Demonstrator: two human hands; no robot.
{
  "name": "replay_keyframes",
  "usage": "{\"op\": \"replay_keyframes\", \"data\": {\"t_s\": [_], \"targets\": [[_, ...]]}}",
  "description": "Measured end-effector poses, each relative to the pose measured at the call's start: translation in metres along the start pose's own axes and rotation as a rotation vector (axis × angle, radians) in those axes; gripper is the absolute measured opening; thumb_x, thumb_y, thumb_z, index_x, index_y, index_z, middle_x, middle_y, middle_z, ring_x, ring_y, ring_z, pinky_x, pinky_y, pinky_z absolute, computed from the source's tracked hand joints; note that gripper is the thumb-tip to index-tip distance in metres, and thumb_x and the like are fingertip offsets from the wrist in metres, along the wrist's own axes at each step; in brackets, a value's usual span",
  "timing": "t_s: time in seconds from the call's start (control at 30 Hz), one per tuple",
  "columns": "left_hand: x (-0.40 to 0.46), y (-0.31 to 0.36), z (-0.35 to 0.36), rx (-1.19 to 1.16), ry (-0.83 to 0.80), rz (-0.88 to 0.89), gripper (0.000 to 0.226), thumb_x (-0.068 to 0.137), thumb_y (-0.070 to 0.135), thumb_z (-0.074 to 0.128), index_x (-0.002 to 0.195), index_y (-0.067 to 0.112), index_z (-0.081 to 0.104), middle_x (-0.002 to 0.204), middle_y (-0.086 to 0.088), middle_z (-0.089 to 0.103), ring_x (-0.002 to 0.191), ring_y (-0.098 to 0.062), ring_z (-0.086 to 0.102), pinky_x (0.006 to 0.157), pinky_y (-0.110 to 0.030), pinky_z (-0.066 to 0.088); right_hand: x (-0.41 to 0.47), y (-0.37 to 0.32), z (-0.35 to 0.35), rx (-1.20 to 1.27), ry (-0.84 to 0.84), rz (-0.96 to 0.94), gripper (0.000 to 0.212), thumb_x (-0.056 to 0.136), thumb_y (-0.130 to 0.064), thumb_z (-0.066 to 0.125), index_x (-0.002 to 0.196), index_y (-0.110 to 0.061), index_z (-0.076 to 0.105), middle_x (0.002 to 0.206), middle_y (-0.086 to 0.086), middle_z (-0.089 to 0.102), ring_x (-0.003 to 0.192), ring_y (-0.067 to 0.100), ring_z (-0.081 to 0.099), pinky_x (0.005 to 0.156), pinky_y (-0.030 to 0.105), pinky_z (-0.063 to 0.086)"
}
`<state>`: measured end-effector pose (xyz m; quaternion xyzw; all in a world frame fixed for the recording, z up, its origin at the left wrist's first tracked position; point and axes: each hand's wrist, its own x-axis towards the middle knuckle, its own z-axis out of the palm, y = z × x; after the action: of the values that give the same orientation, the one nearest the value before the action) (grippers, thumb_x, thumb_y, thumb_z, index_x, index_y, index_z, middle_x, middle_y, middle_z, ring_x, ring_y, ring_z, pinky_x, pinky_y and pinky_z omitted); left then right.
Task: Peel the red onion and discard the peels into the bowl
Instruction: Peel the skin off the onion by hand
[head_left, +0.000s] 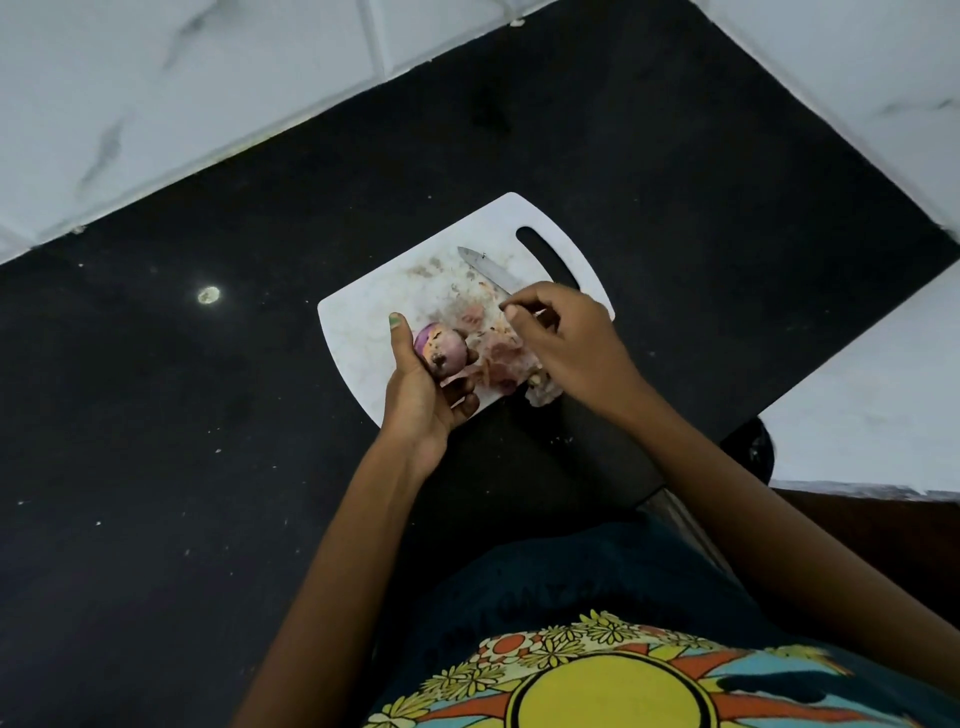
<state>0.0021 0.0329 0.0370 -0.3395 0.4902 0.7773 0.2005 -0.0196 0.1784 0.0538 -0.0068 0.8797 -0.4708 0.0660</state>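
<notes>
1. Two hands work over a white cutting board (363, 332) on a dark counter (156, 415): the left hand (426, 395) cups the partly peeled red onion (441, 348).
2. Just beside it, loose peels (498, 358) lie heaped on the board's near edge, some overhanging.
3. Farther on, the right hand (566, 338) pinches at the handle of a knife (488, 270); whether it truly grips is unclear.
4. No bowl is in view, so peels carried off may scatter onto the counter.
</notes>
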Motion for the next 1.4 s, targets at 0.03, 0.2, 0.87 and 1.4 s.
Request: {"op": "replay_keyframes", "data": {"t_s": [0.03, 0.2, 0.87, 1.4], "targets": [[-0.001, 0.000, 0.001, 0.017, 0.003, 0.015, 0.066, 0.092, 0.068, 0.025, 0.085, 0.014, 0.063, 0.059, 0.005, 0.065, 0.045, -0.008, 0.050, 0.047, -0.021, 0.043, -0.001, -0.008, -0.002, 0.090, -0.063, 0.025, 0.014, 0.091, -0.020, 0.059, 0.098, -0.013, 0.069, 0.087, -0.012, 0.066, 0.073, -0.002, 0.057, 0.067, 0.011, 0.045], [-0.002, -0.003, 0.006, 0.162, 0.042, 0.143, 0.074, 0.091, 0.069, 0.017, 0.094, 0.015, 0.068, 0.065, 0.001, 0.068, 0.052, -0.008, 0.061, 0.060, -0.027, 0.049, -0.006, -0.027, 0.000, 0.178, -0.176, 0.046, 0.027, 0.076, -0.027, 0.077, 0.100, -0.016, 0.069, 0.085, -0.010, 0.069, 0.072, 0.000, 0.063, 0.065, 0.014, 0.051], [0.003, -0.008, 0.001, 0.289, 0.047, 0.485, 0.050, 0.093, 0.055, 0.041, 0.077, 0.011, 0.060, 0.074, -0.012, 0.058, 0.071, -0.021, 0.058, 0.066, -0.034, 0.051, -0.004, -0.022, 0.008, 0.258, -0.153, 0.087, 0.029, 0.069, -0.017, 0.081, 0.094, -0.007, 0.069, 0.078, 0.000, 0.072, 0.071, 0.010, 0.069, 0.068, 0.027, 0.059], [0.002, -0.010, 0.004, 0.286, 0.082, 0.465, 0.052, 0.095, 0.052, 0.040, 0.082, 0.006, 0.061, 0.082, -0.018, 0.061, 0.079, -0.026, 0.061, 0.078, -0.042, 0.054, -0.006, -0.016, 0.007, 0.280, -0.127, 0.096, 0.026, 0.072, -0.014, 0.079, 0.095, -0.006, 0.070, 0.084, 0.004, 0.073, 0.077, 0.017, 0.071, 0.074, 0.038, 0.060]]}}
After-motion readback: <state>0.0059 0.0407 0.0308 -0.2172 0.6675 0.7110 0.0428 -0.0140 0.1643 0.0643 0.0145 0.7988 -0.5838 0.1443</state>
